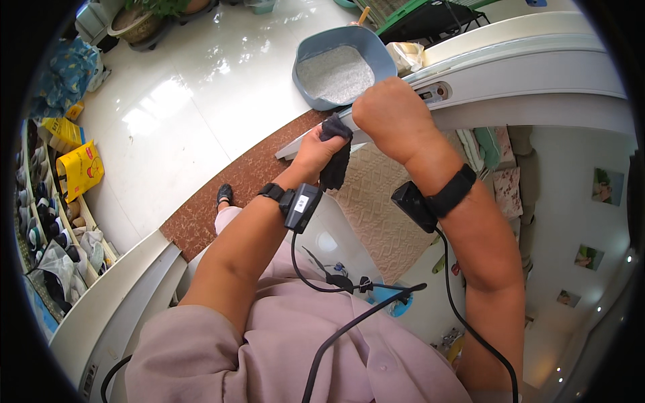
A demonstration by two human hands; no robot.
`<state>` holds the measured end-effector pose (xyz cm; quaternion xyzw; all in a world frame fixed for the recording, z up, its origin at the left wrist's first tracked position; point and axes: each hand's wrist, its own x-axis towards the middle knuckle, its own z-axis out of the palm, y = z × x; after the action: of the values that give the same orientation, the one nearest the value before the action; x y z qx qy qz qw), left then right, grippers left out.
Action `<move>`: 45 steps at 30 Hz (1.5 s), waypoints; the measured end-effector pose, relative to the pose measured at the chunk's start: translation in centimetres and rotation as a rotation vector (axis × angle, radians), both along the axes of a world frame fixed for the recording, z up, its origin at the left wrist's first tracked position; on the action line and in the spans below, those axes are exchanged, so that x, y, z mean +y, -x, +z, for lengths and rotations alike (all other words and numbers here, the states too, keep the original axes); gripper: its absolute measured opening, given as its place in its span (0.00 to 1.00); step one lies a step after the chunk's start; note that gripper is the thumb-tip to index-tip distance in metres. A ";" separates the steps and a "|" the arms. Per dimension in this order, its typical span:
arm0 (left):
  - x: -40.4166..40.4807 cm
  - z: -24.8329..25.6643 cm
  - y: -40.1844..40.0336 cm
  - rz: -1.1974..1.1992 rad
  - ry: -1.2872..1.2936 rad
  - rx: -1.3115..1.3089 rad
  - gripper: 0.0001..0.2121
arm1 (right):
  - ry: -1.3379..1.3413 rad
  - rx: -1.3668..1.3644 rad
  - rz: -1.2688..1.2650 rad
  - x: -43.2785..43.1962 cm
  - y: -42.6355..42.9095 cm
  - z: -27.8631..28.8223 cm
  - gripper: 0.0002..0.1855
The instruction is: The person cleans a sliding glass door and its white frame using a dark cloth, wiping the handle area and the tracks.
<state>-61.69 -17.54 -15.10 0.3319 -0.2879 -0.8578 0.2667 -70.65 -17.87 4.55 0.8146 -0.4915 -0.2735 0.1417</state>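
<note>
My left hand [315, 151] grips a dark grey cloth [336, 169], which hangs down below the thumb. It is beside the lower end of a white door's edge [345, 121]. My right hand [393, 113] is curled into a fist against the same door. Its fingers are turned away, so I cannot see whether anything is inside them. Just to the right of that fist is a metal latch recess [436, 93] in the white door panel [509, 75]. Both wrists wear black straps with small cabled devices.
Beyond the door stands a blue-grey litter tray [307, 90] holding pale granules. A reddish-brown stone threshold [201, 214] crosses the doorway. Shoe shelves [85, 252] and a yellow bag [80, 169] are at left; a potted plant [136, 25] stands behind. Black cables [347, 327] hang across my front.
</note>
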 end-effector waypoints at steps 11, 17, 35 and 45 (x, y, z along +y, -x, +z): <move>-1.1 0.5 -0.4 0.012 0.174 -0.263 0.14 | -0.019 -0.048 0.000 -0.1 0.1 0.0 0.03; -0.3 1.4 0.1 0.089 0.248 -0.199 0.12 | 0.011 -0.017 -0.037 0.1 -0.1 -0.6 0.03; 0.5 0.2 -0.3 0.082 0.100 -0.129 0.13 | 0.038 0.010 0.004 0.5 -0.2 -0.6 0.03; -0.3 -1.7 -0.9 0.098 0.012 -0.073 0.11 | 0.041 0.034 -0.010 0.4 -1.1 -0.4 0.03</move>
<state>-60.80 -17.85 -16.78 0.3751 -0.2859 -0.8292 0.2998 -69.55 -17.50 4.12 0.8044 -0.4984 -0.2781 0.1653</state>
